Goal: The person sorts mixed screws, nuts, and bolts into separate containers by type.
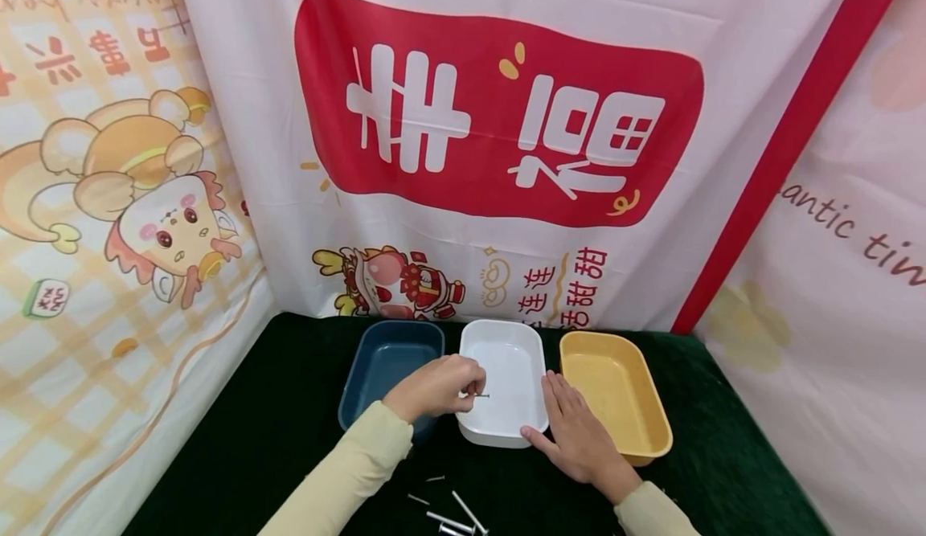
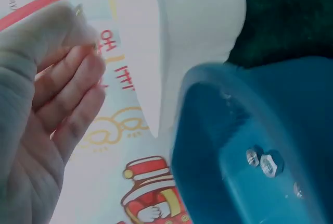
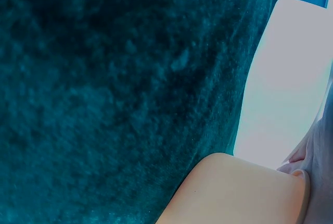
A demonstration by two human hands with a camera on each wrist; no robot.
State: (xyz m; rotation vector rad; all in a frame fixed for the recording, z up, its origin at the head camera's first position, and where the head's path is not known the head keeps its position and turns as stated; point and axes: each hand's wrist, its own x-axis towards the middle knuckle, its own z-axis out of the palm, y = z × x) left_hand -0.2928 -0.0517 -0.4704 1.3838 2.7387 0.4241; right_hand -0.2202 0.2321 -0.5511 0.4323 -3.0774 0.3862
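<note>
My left hand (image 1: 441,383) pinches a small metal screw (image 1: 482,395) between thumb and fingertips, over the left side of the white bin (image 1: 506,431). In the left wrist view only glints of metal show at the fingertips of that hand (image 2: 62,88). My right hand (image 1: 575,431) lies along the white bin's right rim with its fingers straight, between that bin and the yellow bin (image 1: 651,407). The blue bin (image 1: 350,387) stands left of the white one, partly behind my left wrist. Several hex nuts (image 2: 269,165) lie inside it in the left wrist view.
Bolts (image 1: 469,512) and smaller screws (image 1: 418,499) lie scattered on the dark green cloth (image 1: 289,448) in front of the bins. Behind the bins hangs a printed white curtain (image 1: 260,118), with more printed cloth at both sides.
</note>
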